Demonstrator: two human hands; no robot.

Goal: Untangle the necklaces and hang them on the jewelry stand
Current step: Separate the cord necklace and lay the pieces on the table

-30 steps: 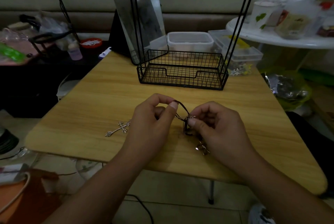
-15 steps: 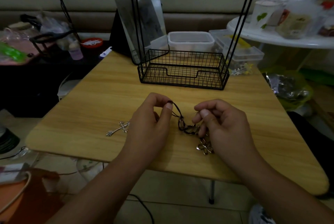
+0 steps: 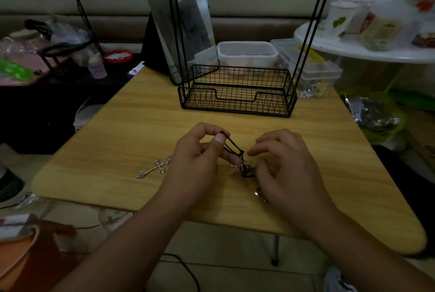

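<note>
Wooden desk (image 3: 141, 112): left hand (image 3: 197, 162) pinches black cord (image 3: 231, 144) taut above tangle (image 3: 246, 170); right hand (image 3: 287, 169) beside, grip loose, empty.

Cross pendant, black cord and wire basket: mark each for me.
cross pendant (image 3: 154, 168): head view, on the middle of the silver cross.
black cord (image 3: 233, 145): head view, on the taut strand below the left thumb.
wire basket (image 3: 236, 106): head view, on its front wall.

**Materials and finish**

Pale wood-grain tabletop (image 3: 146, 127): smooth, satin. Black wire-mesh basket of the jewelry stand (image 3: 236, 94): matt metal. Silver cross pendant (image 3: 155, 168): shiny metal. Thin black necklace cord (image 3: 233, 146): matt. Clear lidded tub (image 3: 247, 52): translucent plastic.
</note>
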